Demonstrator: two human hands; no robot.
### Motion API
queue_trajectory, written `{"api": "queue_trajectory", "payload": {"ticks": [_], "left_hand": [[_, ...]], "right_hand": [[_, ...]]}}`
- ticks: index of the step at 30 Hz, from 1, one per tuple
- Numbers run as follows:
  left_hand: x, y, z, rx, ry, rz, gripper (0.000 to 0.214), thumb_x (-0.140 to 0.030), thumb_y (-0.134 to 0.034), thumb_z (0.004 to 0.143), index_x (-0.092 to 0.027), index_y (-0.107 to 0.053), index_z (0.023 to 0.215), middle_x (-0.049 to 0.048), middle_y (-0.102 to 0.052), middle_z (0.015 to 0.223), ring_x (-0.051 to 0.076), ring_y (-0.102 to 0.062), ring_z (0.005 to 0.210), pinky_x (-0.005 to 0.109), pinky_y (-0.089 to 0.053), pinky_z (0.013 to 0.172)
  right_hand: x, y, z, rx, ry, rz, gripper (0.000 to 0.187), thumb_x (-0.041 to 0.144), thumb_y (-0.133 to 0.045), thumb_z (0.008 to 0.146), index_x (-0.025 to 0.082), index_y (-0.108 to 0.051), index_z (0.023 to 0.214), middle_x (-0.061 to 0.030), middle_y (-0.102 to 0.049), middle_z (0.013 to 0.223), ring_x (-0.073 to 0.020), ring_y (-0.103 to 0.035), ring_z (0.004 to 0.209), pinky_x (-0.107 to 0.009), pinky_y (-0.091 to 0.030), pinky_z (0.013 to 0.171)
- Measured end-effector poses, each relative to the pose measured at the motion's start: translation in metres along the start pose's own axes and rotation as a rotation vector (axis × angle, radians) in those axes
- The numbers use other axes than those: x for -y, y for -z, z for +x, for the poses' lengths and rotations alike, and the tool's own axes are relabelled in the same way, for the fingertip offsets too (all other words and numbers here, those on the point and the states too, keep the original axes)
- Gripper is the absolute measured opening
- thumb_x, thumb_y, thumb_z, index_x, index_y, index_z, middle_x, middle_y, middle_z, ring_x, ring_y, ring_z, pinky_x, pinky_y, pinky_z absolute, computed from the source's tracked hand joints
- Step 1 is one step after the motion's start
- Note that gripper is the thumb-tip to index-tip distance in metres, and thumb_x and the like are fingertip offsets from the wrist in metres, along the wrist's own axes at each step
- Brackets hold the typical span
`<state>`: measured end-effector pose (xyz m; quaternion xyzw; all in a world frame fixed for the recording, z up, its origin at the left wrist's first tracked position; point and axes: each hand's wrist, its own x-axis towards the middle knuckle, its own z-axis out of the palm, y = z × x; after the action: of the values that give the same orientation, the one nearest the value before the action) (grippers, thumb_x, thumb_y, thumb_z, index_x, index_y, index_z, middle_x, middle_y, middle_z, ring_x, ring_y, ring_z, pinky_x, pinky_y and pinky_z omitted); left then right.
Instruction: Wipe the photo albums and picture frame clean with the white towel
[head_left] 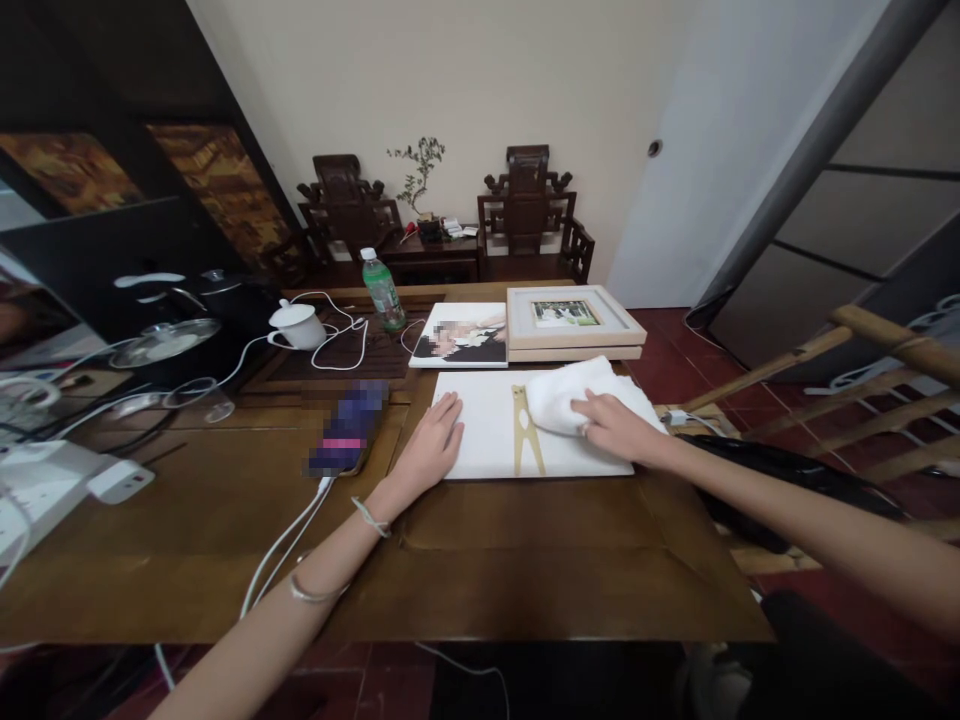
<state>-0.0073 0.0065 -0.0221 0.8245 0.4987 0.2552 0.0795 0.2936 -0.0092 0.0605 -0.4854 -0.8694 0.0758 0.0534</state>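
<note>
A white board (487,440) with a tan clothespin shape (526,432) on it lies flat on the wooden table (525,560). My left hand (431,442) rests flat and open on the board's left edge. My right hand (613,425) presses a crumpled white cloth (559,398) onto the board's upper right part, fingers curled on the cloth.
Behind the board lie a photo print (465,335) and stacked picture frames (574,320). A green bottle (382,290), a white teapot (298,325), a phone (349,425) on a white cable and a power strip (52,480) sit to the left. A wooden rack (862,350) stands at right.
</note>
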Motion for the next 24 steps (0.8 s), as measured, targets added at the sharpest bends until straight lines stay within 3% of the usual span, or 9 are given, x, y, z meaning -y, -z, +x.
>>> {"api": "queue_trajectory", "payload": {"ticks": [4, 7, 11, 13, 16, 21, 24], "left_hand": [[0.001, 0.0, -0.001, -0.008, -0.006, -0.01, 0.043, -0.025, -0.036, 0.094, -0.007, -0.049, 0.13, 0.0213, -0.043, 0.143, 0.03, -0.035, 0.137, 0.051, -0.033, 0.111], [0.002, 0.0, -0.001, -0.01, -0.007, -0.016, 0.043, -0.025, -0.035, 0.094, -0.008, -0.049, 0.131, 0.0207, -0.043, 0.143, 0.029, -0.035, 0.138, 0.052, -0.032, 0.111], [0.002, -0.001, -0.002, -0.013, -0.01, -0.017, 0.042, -0.026, -0.036, 0.094, -0.01, -0.048, 0.131, 0.0203, -0.043, 0.143, 0.029, -0.035, 0.138, 0.052, -0.032, 0.111], [0.001, 0.0, -0.002, -0.011, -0.009, -0.011, 0.042, -0.026, -0.036, 0.094, -0.009, -0.048, 0.131, 0.0204, -0.043, 0.144, 0.029, -0.034, 0.138, 0.052, -0.032, 0.111], [-0.001, 0.001, -0.001, -0.004, -0.003, -0.006, 0.043, -0.025, -0.035, 0.094, -0.007, -0.048, 0.131, 0.0217, -0.043, 0.143, 0.029, -0.034, 0.138, 0.052, -0.032, 0.111], [-0.001, 0.0, -0.002, -0.02, -0.009, -0.013, 0.042, -0.025, -0.035, 0.094, -0.01, -0.049, 0.131, 0.02, -0.044, 0.143, 0.03, -0.035, 0.137, 0.053, -0.032, 0.111], [0.001, -0.001, -0.002, -0.025, -0.01, -0.019, 0.042, -0.026, -0.036, 0.094, -0.011, -0.049, 0.131, 0.0188, -0.044, 0.143, 0.03, -0.036, 0.137, 0.052, -0.031, 0.112]], "right_hand": [[-0.02, -0.001, 0.036, -0.043, 0.01, -0.007, 0.014, 0.013, -0.038, 0.073, 0.02, -0.05, 0.076, -0.0096, -0.06, 0.075, -0.0276, -0.056, 0.08, -0.038, -0.041, 0.073], [-0.021, -0.007, 0.04, -0.048, 0.052, -0.014, 0.018, 0.01, -0.039, 0.072, 0.019, -0.053, 0.081, -0.0131, -0.065, 0.09, -0.0298, -0.057, 0.095, -0.046, -0.04, 0.086], [-0.01, -0.019, 0.013, -0.021, 0.163, -0.007, 0.024, 0.006, -0.042, 0.068, 0.018, -0.055, 0.086, -0.0189, -0.052, 0.133, -0.0297, -0.035, 0.134, -0.059, -0.022, 0.107], [0.0, -0.023, -0.009, 0.003, 0.201, 0.0, 0.027, 0.004, -0.043, 0.067, 0.017, -0.055, 0.087, -0.0194, -0.043, 0.143, -0.0289, -0.023, 0.141, -0.063, -0.015, 0.109], [0.017, -0.027, -0.046, 0.034, 0.227, 0.027, 0.03, 0.001, -0.043, 0.063, 0.017, -0.056, 0.085, -0.0177, -0.041, 0.145, -0.029, -0.018, 0.142, -0.065, -0.01, 0.11], [0.039, -0.017, -0.086, 0.11, 0.219, 0.131, 0.035, 0.0, -0.043, 0.057, 0.022, -0.056, 0.081, -0.012, -0.048, 0.141, -0.0279, -0.025, 0.14, -0.061, -0.012, 0.113], [0.035, -0.004, -0.08, 0.148, 0.154, 0.158, 0.029, 0.001, -0.042, 0.061, 0.023, -0.052, 0.076, -0.0113, -0.065, 0.114, -0.0289, -0.05, 0.122, -0.055, -0.025, 0.109]]}}
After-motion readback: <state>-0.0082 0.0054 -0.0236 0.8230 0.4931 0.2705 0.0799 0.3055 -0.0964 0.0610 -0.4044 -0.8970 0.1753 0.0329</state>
